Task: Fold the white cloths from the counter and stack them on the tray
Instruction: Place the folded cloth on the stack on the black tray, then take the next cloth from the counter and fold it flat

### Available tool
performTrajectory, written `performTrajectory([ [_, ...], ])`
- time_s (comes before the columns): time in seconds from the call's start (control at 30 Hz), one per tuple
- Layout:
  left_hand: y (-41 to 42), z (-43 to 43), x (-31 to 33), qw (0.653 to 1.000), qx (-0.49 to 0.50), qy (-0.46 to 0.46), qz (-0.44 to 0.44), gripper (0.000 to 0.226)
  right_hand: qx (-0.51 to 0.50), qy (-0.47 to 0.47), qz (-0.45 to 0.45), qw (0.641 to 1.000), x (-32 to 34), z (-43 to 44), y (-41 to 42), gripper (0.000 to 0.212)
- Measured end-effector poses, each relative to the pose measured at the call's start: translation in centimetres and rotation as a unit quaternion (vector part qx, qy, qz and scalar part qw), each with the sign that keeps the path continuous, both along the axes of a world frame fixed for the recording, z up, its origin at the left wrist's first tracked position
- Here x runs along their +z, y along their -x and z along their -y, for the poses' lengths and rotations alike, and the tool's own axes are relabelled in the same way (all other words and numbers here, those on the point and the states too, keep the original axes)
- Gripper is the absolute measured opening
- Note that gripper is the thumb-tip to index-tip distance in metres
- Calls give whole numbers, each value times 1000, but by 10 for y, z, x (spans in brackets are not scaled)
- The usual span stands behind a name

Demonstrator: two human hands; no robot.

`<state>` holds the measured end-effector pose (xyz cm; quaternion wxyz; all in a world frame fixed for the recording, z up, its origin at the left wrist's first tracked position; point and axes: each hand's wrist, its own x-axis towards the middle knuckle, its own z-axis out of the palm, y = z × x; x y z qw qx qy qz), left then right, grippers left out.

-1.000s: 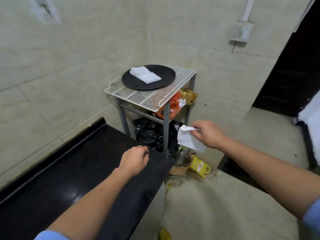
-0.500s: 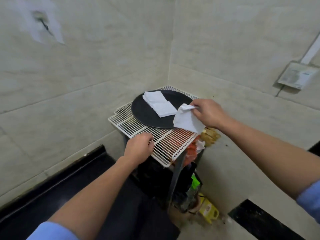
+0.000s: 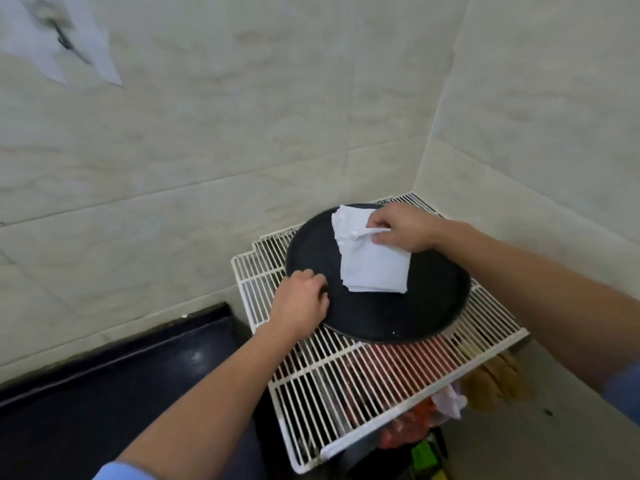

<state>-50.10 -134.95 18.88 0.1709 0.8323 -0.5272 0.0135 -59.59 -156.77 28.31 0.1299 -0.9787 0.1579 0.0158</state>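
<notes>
A round black tray (image 3: 408,320) rests on a white wire rack (image 3: 349,379) in the wall corner. My right hand (image 3: 401,230) pinches the upper edge of a folded white cloth (image 3: 375,268), which lies over the stack of folded cloths on the tray. A corner of a lower cloth (image 3: 346,220) shows at the far side. My left hand (image 3: 301,303) is curled on the tray's near-left rim; whether it grips the rim or only rests there is unclear.
A black counter (image 3: 114,386) runs to the lower left, against the tiled wall. Under the rack hang orange and yellow bags (image 3: 495,379), with green and yellow packets (image 3: 424,457) below. Walls close in behind and to the right of the rack.
I have stepped closer to the rack. My right hand carried the cloth from the rack's edge onto the stack on the tray. My left hand moved from the wire rack to the tray's rim.
</notes>
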Motion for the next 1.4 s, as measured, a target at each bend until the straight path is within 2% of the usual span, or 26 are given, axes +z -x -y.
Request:
performTrajectory([
  [0.07, 2, 9, -5, 1000, 26, -2, 3, 21, 26, -14, -18, 999, -14, 17, -17, 20],
  [0.17, 7, 11, -12, 999, 50, -1, 6, 22, 31, -9, -44, 999, -37, 31, -31, 4],
  [0.3, 14, 11, -16, 998, 67, -5, 8, 24, 3, -2, 7, 1000, -58, 33, -22, 30],
  [0.43, 17, 14, -16, 997, 78, -10, 15, 24, -1, 100, 76, 992, -74, 14, -6, 52],
  [0.57, 24, 12, -16, 996, 84, 0, 16, 24, 17, 83, 34, 996, -102, -8, 5, 70],
  [0.7, 34, -5, -15, 997, 76, 13, 26, 23, 40, 84, 3, 996, -115, -13, 11, 67],
  [0.83, 43, -39, -7, 995, 90, 22, 39, 25, 29, 90, -26, 995, -102, -18, 13, 67],
  [0.93, 50, -85, 5, 992, 112, 37, 51, 25, 26, 91, 56, 994, -83, -48, 13, 62],
  [1.07, 64, -177, 12, 981, 191, 6, 27, 21, 96, 86, 152, 980, -59, -140, 8, 48],
  [1.23, 103, -331, -1, 948, 311, -65, -9, 20, 210, 67, 142, 965, -67, -295, 16, 38],
  [1.4, 156, -494, -12, 893, 434, -120, -27, 17, 340, 53, 101, 934, -91, -445, 25, 32],
])
